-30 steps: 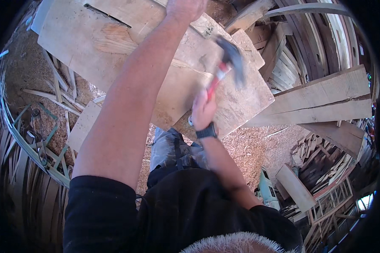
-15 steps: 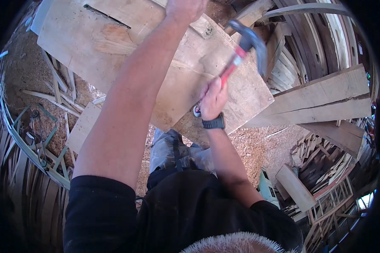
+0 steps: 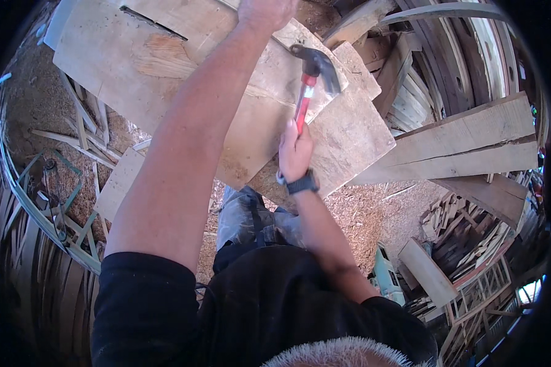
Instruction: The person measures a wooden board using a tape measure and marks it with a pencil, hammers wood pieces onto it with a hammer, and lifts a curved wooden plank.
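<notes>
Live from the head view, I have the right hand (image 3: 296, 153), its fingers wrapped firmly round the hammer (image 3: 303, 101)! Its head sits just ahead of those fingers, over or beside the wooden strip (image 3: 289, 35); contact I can't tell. Farther ahead and left, the left hand (image 3: 268, 12) is cut off above, so I can't tell what its fingers do. The bench (image 3: 361, 140) spreads beneath. I judge this to be hammering; the next move calls for true aim, left fingers clear.
</notes>
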Tool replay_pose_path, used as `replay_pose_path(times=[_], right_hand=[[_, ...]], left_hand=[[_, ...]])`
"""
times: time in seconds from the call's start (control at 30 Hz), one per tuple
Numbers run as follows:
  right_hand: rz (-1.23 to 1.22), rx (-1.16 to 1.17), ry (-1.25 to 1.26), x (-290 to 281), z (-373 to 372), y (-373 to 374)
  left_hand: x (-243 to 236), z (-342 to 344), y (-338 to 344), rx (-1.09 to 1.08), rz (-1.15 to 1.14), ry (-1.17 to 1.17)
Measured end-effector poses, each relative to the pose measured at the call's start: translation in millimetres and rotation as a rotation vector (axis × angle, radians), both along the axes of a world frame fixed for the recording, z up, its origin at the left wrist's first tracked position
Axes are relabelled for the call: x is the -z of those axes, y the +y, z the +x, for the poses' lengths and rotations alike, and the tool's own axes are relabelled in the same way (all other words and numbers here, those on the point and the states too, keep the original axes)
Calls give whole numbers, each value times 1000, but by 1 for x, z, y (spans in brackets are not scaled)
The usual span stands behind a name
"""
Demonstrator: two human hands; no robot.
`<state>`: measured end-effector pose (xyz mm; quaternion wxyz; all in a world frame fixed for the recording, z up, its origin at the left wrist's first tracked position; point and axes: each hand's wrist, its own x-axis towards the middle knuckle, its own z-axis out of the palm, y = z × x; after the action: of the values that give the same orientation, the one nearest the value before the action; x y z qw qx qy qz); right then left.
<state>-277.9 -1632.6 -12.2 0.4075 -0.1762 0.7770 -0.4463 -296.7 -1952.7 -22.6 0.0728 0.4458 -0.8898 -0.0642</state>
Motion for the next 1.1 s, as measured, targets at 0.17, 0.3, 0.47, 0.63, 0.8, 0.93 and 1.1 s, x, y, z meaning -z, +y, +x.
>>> replay_pose_path(times=[0.17,0.3,0.47,0.63,0.8,0.93,1.1], right_hand=[[-304,146,-54,-44,0,-21],[19,-16,47,-15,-7,-1],[-98,70,-41,-25,-9,0],[-44,-5,-1,-11,-20,5],[-216,135,-28,-12,-13,15],[20,-186,107,6,-32,20],[-162,-11,162,7,-31,18]], left_hand=[[-3,6,3,-66,90,-15],[-5,1,-2,-35,26,-18],[-4,5,6,-78,44,1],[-1,5,3,-6,-11,-18],[2,4,4,36,-82,-28],[4,9,2,-37,-23,18],[3,1,1,13,-28,-76]])
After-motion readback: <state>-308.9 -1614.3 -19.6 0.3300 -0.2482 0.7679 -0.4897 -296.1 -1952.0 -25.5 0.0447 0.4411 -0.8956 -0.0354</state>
